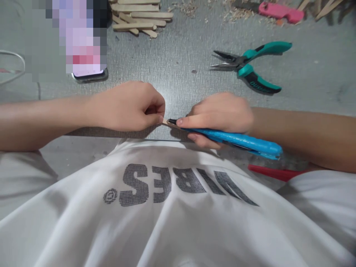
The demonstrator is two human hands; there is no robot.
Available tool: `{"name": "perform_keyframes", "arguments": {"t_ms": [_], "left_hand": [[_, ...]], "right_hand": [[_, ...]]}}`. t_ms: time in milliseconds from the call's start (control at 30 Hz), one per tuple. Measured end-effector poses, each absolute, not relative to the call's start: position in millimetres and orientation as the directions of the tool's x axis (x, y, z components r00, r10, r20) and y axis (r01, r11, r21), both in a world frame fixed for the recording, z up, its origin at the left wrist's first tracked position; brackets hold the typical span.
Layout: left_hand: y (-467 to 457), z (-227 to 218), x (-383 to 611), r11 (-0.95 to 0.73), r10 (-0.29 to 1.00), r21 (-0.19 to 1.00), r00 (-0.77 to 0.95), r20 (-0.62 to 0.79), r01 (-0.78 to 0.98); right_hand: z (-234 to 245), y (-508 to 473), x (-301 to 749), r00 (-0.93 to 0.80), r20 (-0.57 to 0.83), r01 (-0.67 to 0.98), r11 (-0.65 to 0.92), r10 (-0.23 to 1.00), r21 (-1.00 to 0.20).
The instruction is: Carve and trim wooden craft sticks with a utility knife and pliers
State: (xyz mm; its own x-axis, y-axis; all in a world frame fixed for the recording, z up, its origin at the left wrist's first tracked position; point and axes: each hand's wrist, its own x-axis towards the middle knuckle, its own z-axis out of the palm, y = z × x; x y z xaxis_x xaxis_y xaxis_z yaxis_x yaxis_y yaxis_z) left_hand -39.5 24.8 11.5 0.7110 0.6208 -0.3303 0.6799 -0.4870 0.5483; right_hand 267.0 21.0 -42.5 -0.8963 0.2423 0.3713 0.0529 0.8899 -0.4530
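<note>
My left hand point(130, 105) pinches the end of a wooden craft stick point(165, 121) between thumb and forefinger, close to the table's front edge. My right hand point(222, 115) is wrapped round a blue utility knife point(236, 139), its dark front end pointing left. That front end lies against the stick, just right of my left fingertips. The blade itself is mostly hidden by my right fingers and thumb. Above my right hand lie needle-nose pliers point(244, 65) with teal and black handles, their jaws spread.
A pile of craft sticks point(141, 16) lies at the back. Wood shavings point(239, 13) surround a pink-handled knife point(280, 12) at the back right. A phone point(90, 74), partly blurred out, lies at the left. Something red point(275, 172) shows below the table's edge.
</note>
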Motion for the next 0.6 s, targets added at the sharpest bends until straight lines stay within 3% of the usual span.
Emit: {"name": "perform_keyframes", "arguments": {"t_ms": [367, 600], "left_hand": [[21.6, 23.3, -32.8, -0.463, 0.617, 0.517, 0.681, -0.394, 0.720], [21.5, 27.6, -30.6, -0.465, 0.618, 0.486, 0.664, -0.420, 0.740]], "right_hand": [[-44.9, 17.4, 266.6, -0.882, 0.417, 0.076, 0.940, 0.218, -0.332], [-45.0, 17.7, 265.1, -0.883, 0.397, 0.093, 0.923, 0.249, -0.373]]}}
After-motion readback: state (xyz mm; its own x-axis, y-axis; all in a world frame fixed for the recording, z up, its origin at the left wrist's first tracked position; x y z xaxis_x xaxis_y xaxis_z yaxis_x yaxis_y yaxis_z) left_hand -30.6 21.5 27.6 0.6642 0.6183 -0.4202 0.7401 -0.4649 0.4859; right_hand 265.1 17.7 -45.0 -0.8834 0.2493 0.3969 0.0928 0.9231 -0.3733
